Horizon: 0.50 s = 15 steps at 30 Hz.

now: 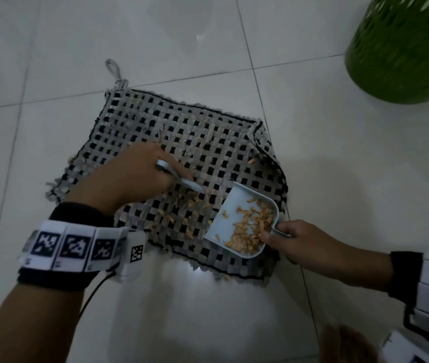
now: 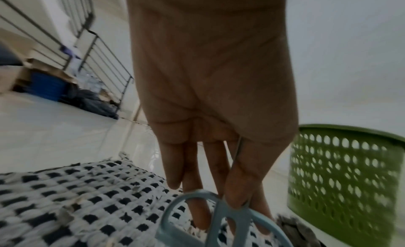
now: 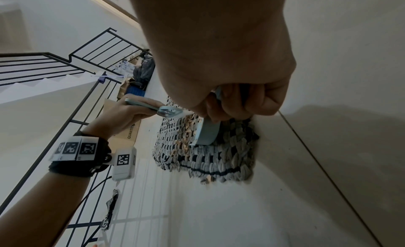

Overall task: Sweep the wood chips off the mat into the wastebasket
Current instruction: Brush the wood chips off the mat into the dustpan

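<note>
A black-and-grey woven mat (image 1: 208, 142) lies on the tiled floor. Orange wood chips (image 1: 182, 213) are scattered over its near middle. My right hand (image 1: 294, 242) grips the short handle of a pale blue dustpan (image 1: 231, 213) that rests on the mat's right side with a heap of chips (image 1: 252, 229) inside. My left hand (image 1: 134, 176) holds a small pale blue brush (image 1: 182, 179) just left of the pan's mouth, its head low over the chips. The brush (image 3: 153, 106) shows in the right wrist view, its looped handle end (image 2: 217, 221) in the left. A green perforated wastebasket (image 1: 404, 48) stands at the far right.
White floor tiles (image 1: 339, 166) surround the mat. A black stair railing (image 3: 65, 63) and stored boxes, a blue bin (image 2: 47, 86) and dark bags (image 2: 96, 101) stand against the far wall. A cable (image 1: 92, 292) hangs from the left wrist camera.
</note>
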Each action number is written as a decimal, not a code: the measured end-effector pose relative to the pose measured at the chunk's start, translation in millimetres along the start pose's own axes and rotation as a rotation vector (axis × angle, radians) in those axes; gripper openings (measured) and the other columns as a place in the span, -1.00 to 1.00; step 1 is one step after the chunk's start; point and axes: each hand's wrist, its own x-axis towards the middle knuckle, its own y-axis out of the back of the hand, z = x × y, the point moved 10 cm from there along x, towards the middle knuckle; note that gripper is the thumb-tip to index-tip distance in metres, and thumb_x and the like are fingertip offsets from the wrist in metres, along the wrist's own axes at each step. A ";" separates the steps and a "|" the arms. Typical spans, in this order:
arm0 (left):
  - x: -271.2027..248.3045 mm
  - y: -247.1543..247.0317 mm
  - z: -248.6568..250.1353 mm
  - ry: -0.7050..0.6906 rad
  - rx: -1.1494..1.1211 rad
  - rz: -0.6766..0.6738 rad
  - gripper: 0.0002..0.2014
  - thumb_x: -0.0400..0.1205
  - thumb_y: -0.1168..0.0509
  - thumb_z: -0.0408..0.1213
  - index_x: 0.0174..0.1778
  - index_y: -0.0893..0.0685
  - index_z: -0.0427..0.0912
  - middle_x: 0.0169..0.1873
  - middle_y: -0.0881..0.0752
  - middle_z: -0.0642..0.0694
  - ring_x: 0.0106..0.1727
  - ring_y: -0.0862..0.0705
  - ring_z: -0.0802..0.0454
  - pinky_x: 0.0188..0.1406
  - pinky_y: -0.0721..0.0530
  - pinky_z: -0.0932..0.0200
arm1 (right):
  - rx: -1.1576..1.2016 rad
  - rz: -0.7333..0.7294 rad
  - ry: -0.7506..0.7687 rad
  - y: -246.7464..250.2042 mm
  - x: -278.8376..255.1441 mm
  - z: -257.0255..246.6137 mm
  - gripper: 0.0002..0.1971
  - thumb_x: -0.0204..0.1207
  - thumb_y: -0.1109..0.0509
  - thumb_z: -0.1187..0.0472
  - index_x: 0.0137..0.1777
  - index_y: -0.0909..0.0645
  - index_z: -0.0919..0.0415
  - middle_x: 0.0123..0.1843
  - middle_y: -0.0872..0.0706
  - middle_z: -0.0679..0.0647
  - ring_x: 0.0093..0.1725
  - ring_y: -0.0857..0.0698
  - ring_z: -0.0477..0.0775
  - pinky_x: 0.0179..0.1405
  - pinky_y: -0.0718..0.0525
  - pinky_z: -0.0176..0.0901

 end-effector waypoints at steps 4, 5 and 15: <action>-8.7 16.2 -1.5 -0.030 0.013 0.272 -0.68 0.70 -0.31 -0.39 0.29 -0.78 0.01 -0.17 -0.82 -0.06 -0.49 -0.60 0.04 -0.55 -0.53 0.18 | 0.003 0.032 0.017 2.7 3.4 -5.3 -0.55 0.60 -0.32 -0.18 -0.14 -0.72 0.25 -0.64 -0.51 -0.15 -0.67 -0.45 -0.24 -0.45 -0.42 -0.23; -8.2 11.2 -0.8 -0.027 0.042 0.289 -0.67 0.73 -0.28 -0.36 0.36 -0.73 0.00 -0.14 -0.79 -0.06 -0.43 -0.61 0.07 -0.50 -0.51 0.20 | -0.001 0.028 0.012 2.3 4.4 -6.8 -0.57 0.61 -0.32 -0.17 -0.20 -0.70 0.20 -0.66 -0.51 -0.16 -0.68 -0.44 -0.24 -0.47 -0.41 -0.25; -40.9 -55.2 25.5 0.097 0.152 0.412 -0.71 0.72 -0.20 -0.24 0.30 -0.70 -0.16 -0.44 -0.49 0.02 -0.52 -0.32 0.17 -0.54 -0.17 0.25 | -0.095 0.013 0.008 3.8 11.1 -11.4 -0.55 0.62 -0.31 -0.17 -0.35 -0.55 0.16 -0.72 -0.48 -0.15 -0.72 -0.44 -0.23 -0.52 -0.39 -0.25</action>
